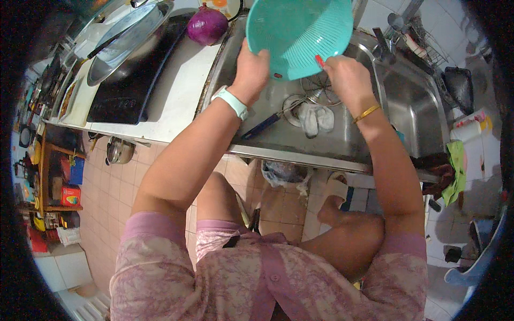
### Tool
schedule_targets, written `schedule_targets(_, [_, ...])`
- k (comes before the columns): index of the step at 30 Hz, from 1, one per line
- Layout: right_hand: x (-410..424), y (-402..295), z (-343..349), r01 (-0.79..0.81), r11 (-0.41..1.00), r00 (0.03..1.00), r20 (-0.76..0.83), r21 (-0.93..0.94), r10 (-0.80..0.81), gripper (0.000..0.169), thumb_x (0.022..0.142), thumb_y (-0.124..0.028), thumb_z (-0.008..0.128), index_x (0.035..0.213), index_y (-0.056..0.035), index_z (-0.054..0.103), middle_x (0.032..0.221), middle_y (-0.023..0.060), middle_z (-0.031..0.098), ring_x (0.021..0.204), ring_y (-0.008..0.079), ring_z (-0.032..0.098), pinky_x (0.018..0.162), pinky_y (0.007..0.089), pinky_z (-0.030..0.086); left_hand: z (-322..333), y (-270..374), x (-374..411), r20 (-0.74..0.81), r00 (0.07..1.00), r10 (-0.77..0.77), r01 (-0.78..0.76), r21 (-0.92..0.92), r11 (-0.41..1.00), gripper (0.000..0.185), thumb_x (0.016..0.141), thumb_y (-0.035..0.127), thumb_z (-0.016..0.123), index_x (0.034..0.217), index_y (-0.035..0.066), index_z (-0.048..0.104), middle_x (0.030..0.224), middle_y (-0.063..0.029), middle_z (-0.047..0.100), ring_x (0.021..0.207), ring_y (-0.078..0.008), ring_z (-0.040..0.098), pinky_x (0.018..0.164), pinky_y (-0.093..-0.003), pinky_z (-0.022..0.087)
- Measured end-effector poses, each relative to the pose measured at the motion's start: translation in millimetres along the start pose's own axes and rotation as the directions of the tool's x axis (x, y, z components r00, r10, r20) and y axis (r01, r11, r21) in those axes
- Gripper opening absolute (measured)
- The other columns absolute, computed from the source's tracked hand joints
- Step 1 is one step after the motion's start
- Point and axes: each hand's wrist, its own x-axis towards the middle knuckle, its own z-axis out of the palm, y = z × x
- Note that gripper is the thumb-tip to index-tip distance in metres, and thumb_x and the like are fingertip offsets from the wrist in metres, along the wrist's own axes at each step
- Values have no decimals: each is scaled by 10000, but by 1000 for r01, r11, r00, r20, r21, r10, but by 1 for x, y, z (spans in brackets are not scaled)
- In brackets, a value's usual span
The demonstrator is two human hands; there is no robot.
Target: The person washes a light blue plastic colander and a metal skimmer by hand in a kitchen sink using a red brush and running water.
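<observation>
A turquoise plastic colander (299, 40) with slotted walls is tilted above the steel sink. My left hand (255, 68) grips its lower left rim. At the lower right rim, my right hand (349, 76) is closed around a small red item (319, 61), whose tip shows beside the thumb; whether these fingers also grip the rim, I cannot tell. Another small red piece (278, 75) lies at the bottom rim of the colander. Below, in the sink, are a wire skimmer with a dark blue handle (261, 126) and a crumpled whitish cloth (316, 119).
A purple onion (207, 26) sits on the white counter left of the sink. Farther left, a steel bowl (96, 74) rests on a black cooktop (116, 104). Beside the second basin (413, 104) hangs a green cloth (455, 172). The sink's front edge (301, 157) is near my body.
</observation>
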Motion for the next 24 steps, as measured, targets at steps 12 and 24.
schedule_targets(12, [-3,32,1,-294,763,880,-149,575,452,397,918,-418,617,964,-30,687,877,169,691,747,285,664,699,373,517,-14,13,-2,39,949,-311,314,-78,946,311,873,169,516,1110,-32,536,925,-152,654,729,-231,644,619,-358,510])
schedule_targets(24, [-3,52,27,-561,273,801,431,781,415,301,847,-275,629,883,22,665,744,92,693,606,163,622,581,307,477,-32,0,3,249,880,-405,347,245,905,242,857,230,575,992,29,583,829,-75,620,620,-153,564,551,-304,475])
